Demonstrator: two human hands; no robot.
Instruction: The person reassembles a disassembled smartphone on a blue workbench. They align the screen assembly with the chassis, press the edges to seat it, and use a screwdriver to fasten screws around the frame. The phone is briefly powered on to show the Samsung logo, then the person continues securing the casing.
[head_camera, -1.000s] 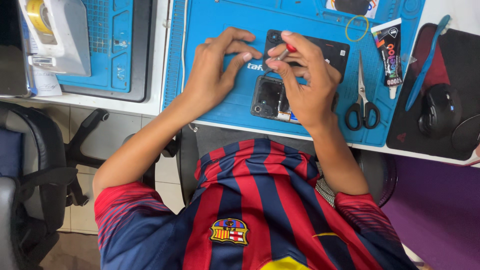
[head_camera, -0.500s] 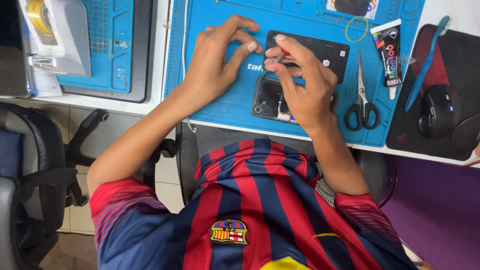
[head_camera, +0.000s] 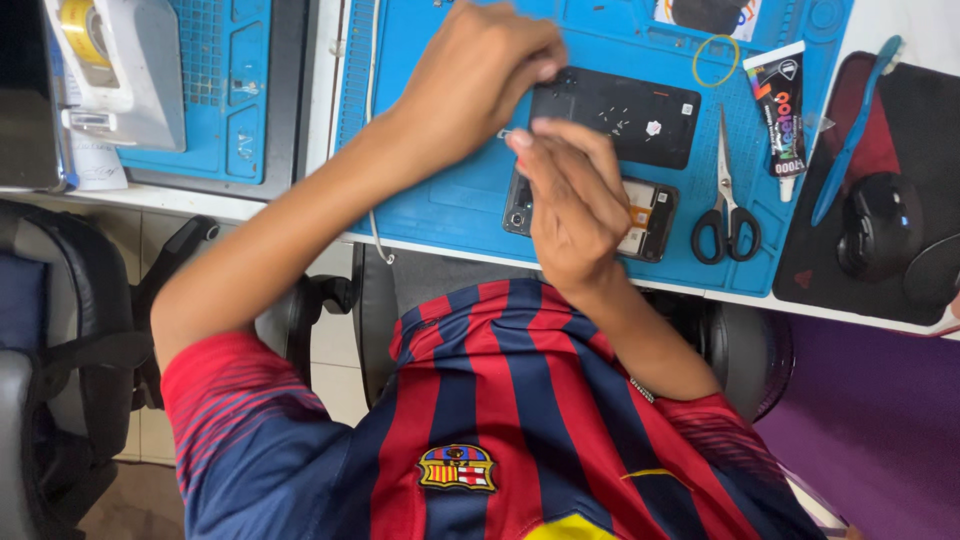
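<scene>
While left hand (head_camera: 475, 75) pinches black back cover (head_camera: 625, 122) corner, right hand (head_camera: 570, 200) grip covers opened phone (head_camera: 648, 215), fingers pressed together.

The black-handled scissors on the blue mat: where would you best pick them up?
By the two black finger loops of the black-handled steel scissors, coming from the mat's near edge. They lie flat and closed on the blue silicone work mat, loops toward the person, blades pointing away, with bare mat around the loops.
</scene>
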